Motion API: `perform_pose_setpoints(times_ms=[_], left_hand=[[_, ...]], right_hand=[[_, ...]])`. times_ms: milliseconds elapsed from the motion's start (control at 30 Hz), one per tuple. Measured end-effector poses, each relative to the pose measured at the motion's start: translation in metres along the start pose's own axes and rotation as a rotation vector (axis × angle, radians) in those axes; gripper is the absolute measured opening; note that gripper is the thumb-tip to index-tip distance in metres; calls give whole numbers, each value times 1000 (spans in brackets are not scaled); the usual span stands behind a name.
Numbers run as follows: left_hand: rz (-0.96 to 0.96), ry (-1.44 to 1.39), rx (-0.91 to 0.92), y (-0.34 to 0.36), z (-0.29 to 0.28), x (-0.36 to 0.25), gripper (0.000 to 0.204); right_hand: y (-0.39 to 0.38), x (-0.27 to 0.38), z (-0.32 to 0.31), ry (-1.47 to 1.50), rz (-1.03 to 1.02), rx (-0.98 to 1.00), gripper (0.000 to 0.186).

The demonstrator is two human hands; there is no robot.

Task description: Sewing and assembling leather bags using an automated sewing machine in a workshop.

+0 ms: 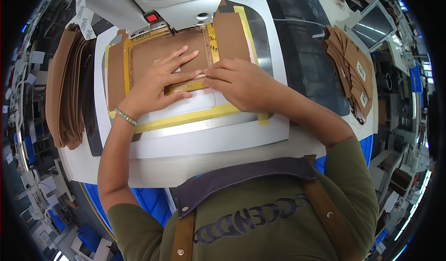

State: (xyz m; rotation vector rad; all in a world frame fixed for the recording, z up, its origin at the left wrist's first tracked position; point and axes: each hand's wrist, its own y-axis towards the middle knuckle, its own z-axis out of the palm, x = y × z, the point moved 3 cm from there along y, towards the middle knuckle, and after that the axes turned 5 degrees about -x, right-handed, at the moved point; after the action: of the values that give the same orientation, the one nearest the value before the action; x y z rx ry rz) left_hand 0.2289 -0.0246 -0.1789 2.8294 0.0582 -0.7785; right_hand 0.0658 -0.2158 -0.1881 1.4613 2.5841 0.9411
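My left hand (162,77) lies spread over a brown fabric piece (162,47) inside a rectangular template with yellow-taped edges (126,66). My right hand (239,84) has its fingers curled and pressed together at the template's lower right corner, beside my left fingertips. What it pinches there, if anything, is too small to make out. The template rests on a white sheet (204,140) with yellow tape strips. The white head of a machine (153,1), with red parts and a metal foot, hangs over the template's back edge.
A stack of long brown pieces (62,84) lies at left. Fanned brown pieces with white labels (346,61) lie at right on the dark board (306,52), with a monitor (371,24) behind them. The pale table edge (153,172) runs in front of me.
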Motion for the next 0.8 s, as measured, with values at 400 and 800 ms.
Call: perform_pose_setpoints(times_ms=[400,800], left_hand=[[-8,-52,-4,11,-5,16,44],[-83,-95,-10,33,-13,38,38]], right_hand=[[8,-1,0,-53,32,-22,34],[-7,-40,-18,-53,253,-83,28]])
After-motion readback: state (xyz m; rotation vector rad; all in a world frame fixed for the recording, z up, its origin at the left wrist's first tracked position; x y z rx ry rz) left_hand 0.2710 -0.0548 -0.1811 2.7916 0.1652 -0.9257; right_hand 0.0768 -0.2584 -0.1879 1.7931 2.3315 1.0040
